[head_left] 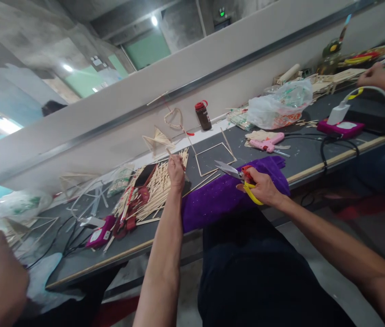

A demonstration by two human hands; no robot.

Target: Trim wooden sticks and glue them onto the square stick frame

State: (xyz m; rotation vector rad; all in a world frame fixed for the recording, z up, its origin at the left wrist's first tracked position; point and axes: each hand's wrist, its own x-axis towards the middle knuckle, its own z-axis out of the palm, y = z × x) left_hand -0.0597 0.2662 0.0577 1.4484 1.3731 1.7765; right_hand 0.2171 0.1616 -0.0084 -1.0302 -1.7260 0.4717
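My right hand (263,184) grips a pair of scissors (230,171) by the red and yellow handles. The blades are slightly apart and point left, over a purple cloth (218,204) at the table edge. My left hand (176,170) is closed, with a short end of a thin wooden stick (168,151) showing above the fingers. It is beside a heap of wooden sticks (160,186). Behind the scissors lies a square stick frame (213,159) with a few sticks rising from its corners.
A pink glue gun (267,142) rests right of the frame. Behind stand a red-capped bottle (203,117) and a plastic bag (277,105). Magenta power strips (100,232) with cables lie on the table. A co-worker's hand (376,77) is at right; another person's hand (0,272) at left.
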